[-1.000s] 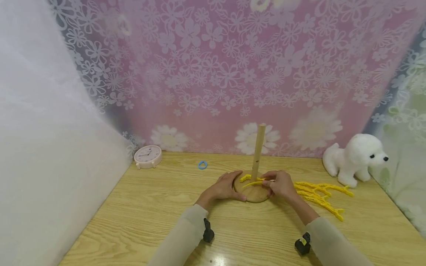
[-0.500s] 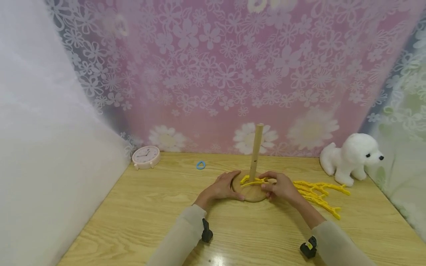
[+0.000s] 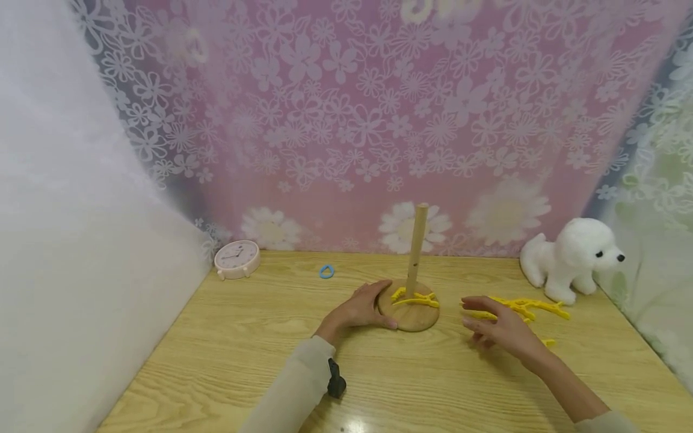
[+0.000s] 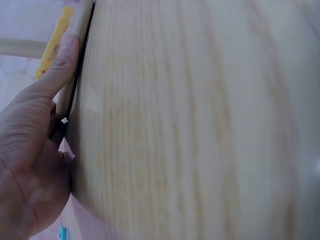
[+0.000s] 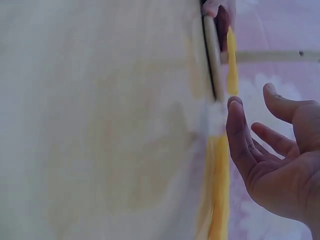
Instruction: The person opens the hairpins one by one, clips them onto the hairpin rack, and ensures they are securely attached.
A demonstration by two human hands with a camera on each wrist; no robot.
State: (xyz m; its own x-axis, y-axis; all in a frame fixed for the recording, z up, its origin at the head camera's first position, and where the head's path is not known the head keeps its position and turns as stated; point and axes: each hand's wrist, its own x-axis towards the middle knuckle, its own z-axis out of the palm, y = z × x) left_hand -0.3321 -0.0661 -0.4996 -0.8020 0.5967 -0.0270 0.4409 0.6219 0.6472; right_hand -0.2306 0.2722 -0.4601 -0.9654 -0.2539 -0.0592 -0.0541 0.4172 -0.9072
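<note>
A round wooden base [image 3: 417, 319] carries an upright wooden post [image 3: 416, 249]. Around the post's foot, yellow branch-shaped pieces [image 3: 428, 300] lie on the base. My left hand [image 3: 360, 308] grips the base's left edge, its thumb [image 4: 62, 62] over the rim in the left wrist view. To the right of the base, my right hand [image 3: 503, 328] hovers over more yellow branches [image 3: 533, 305] with its fingers spread and nothing between them. The right wrist view shows that hand [image 5: 280, 155] beside a yellow piece [image 5: 220, 190]; the hand partly hides the pile in the head view.
A pale pink clock [image 3: 237, 259] stands at the back left, and a small blue ring [image 3: 326, 272] lies right of it. At the back right sits a white plush dog [image 3: 574, 258]. A flowered cloth [image 3: 325, 132] hangs behind the wooden table [image 3: 243, 337].
My right hand has let go of the yellow piece at the post and moved right, over the other branches. The left hand has stayed on the base.
</note>
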